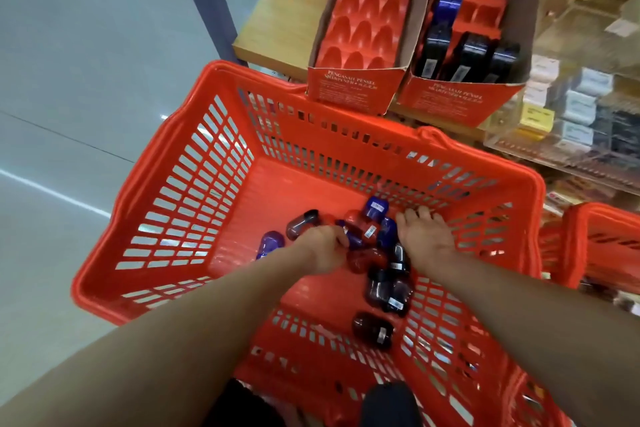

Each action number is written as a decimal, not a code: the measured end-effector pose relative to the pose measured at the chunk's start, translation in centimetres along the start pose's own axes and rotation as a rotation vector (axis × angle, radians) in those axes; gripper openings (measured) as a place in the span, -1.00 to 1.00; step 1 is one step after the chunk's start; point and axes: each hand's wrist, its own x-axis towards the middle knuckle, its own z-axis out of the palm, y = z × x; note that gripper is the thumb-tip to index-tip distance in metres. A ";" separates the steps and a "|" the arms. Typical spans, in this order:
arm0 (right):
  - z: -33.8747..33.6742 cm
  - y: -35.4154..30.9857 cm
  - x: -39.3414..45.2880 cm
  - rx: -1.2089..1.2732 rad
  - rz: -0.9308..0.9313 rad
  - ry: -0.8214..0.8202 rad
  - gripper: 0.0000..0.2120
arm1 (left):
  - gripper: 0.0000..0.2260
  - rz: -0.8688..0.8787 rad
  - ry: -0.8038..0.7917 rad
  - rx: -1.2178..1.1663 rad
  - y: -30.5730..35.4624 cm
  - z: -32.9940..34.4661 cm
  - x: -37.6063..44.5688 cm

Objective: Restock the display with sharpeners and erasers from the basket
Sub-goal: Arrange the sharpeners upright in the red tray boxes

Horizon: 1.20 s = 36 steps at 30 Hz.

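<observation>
Both my arms reach down into the red basket (194, 163), which sits against the front edge of the wooden shelf (277, 28). My left hand (323, 246) is down in the heap of sharpeners (375, 253) near the middle of the basket floor, its fingers curled into the pile around a blue one; how many it grips I cannot tell. My right hand (424, 234) lies just beside it on the far right side of the heap, palm down, its fingers spread and fairly straight, touching the sharpeners and the floor by the basket's right wall, not closed on anything that I can see.

The sharpeners are small capsule shapes in blue, red and dark smoky plastic, some with white labels. Most are bunched between and under my hands; a blue one (270, 243) lies a little apart to the left, and a dark red one (372, 329) lies alone nearer me.

On the shelf, at its front edge, stand two red display boxes. The left box (353, 88) holds a red tray with bare moulded hollows. The right box (457, 97) is partly filled with black, blue and red sharpeners. Right of them is a clear compartment case (571, 107) with small boxed items I take for erasers, though they are too blurred to be sure.
</observation>
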 end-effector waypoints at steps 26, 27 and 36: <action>-1.5 0.9 0.2 0.734 0.097 -0.046 -0.45 | -0.83 -0.267 0.123 -1.149 1.1 -4.0 -1.0; -0.7 0.4 0.4 0.663 0.046 -0.070 -0.37 | -0.84 -0.285 0.111 -1.178 0.8 -4.2 -1.0; 1.1 -2.0 0.2 0.444 0.023 0.126 -0.31 | -0.76 -0.255 0.168 -1.025 -0.5 -4.8 -1.3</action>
